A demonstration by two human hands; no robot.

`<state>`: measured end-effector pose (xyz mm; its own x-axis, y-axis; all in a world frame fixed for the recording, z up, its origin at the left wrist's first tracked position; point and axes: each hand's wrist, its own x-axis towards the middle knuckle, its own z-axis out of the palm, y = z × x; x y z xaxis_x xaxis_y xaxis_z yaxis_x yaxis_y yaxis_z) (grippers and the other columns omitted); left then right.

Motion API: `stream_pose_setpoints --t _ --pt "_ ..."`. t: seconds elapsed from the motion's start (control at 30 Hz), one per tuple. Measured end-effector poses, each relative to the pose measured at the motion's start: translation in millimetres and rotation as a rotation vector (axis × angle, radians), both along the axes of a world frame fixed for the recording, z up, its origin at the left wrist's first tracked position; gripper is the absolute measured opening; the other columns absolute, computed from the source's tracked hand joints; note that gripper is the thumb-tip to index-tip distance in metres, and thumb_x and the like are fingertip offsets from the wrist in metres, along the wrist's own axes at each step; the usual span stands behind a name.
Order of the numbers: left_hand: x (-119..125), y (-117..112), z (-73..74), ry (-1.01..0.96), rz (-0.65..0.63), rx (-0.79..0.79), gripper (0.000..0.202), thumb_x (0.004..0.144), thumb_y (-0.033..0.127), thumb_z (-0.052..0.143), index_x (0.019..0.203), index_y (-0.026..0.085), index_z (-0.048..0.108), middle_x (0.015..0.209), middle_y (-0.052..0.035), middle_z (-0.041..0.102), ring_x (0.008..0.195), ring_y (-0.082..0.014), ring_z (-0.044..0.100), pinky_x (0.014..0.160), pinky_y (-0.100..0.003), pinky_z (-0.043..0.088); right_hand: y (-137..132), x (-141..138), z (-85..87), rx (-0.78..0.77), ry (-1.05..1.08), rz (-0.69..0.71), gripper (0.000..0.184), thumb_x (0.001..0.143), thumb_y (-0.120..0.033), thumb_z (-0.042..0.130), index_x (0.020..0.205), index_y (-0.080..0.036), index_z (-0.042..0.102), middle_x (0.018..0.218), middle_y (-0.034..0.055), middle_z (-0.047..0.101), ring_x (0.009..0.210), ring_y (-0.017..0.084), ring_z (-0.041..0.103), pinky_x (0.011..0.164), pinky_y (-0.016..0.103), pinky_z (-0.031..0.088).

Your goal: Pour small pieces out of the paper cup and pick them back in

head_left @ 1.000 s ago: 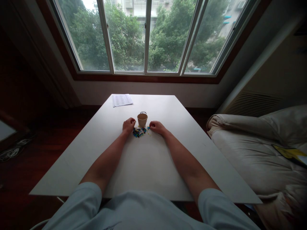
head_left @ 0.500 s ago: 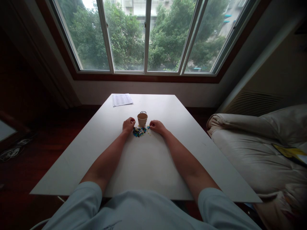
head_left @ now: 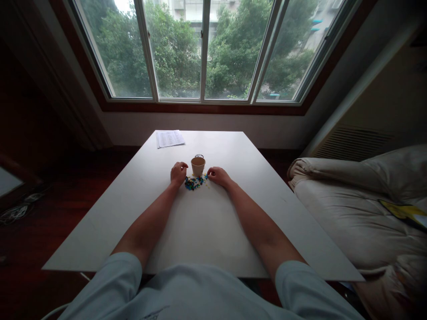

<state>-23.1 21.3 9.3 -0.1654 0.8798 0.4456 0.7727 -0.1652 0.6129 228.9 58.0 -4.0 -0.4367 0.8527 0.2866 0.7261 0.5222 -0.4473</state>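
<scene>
A small brown paper cup stands on the white table. Just in front of it lies a heap of tiny blue, green and yellow pieces. My left hand rests left of the heap with its fingers curled in near the cup. My right hand rests right of the heap, fingers curled, fingertips at the edge of the pieces. What either hand pinches is too small to make out.
A printed sheet of paper lies at the table's far left corner. A padded white seat with a yellow booklet stands close on the right. A wide window fills the far wall.
Both hands have shifted very slightly towards the cup; the left hand's fingers have lifted a little. The cup and the heap have not moved.
</scene>
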Motion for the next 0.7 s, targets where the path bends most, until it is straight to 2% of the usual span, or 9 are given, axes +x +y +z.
stream_pose_setpoints --t 0.23,0.37,0.57,0.7 --pt "2.7 -2.0 1.5 -0.031 -0.029 0.044 0.023 0.087 0.016 0.049 0.097 0.021 0.070 0.102 -0.0044 0.066 0.078 -0.0140 0.058 0.083 -0.029 0.047 0.5 -6.8 -2.8 0.012 0.019 -0.068 0.009 0.077 -0.026 0.066 0.083 -0.023 0.072 0.080 0.0015 0.066 0.074 0.015 0.053 0.066 0.024 0.038" --pt "4.8 -5.0 5.2 -0.030 -0.031 0.045 0.023 0.087 0.015 0.050 0.099 0.021 0.069 0.103 -0.0041 0.066 0.076 -0.0131 0.059 0.083 -0.028 0.047 0.5 -5.9 -3.2 -0.006 0.112 -0.136 0.010 0.078 -0.025 0.063 0.084 -0.021 0.070 0.082 0.0018 0.068 0.074 0.015 0.055 0.069 0.025 0.040" --pt "7.7 -7.7 9.0 -0.029 -0.037 0.029 0.023 0.090 0.017 0.049 0.103 0.021 0.068 0.105 -0.0050 0.066 0.078 -0.0135 0.059 0.082 -0.028 0.047 2.4 -5.6 -5.0 -0.048 0.380 -0.206 0.017 0.078 -0.032 0.058 0.086 -0.021 0.067 0.080 0.0014 0.068 0.073 0.016 0.056 0.070 0.027 0.043" --pt "9.5 -6.8 7.5 -0.044 -0.073 0.054 0.021 0.091 0.019 0.050 0.102 0.020 0.068 0.104 -0.0049 0.068 0.073 -0.0129 0.058 0.078 -0.028 0.047 7.7 -11.2 -2.4 -0.249 0.793 -0.197 0.028 0.073 -0.037 0.059 0.093 -0.019 0.063 0.089 0.0056 0.069 0.077 0.016 0.059 0.067 0.027 0.044"
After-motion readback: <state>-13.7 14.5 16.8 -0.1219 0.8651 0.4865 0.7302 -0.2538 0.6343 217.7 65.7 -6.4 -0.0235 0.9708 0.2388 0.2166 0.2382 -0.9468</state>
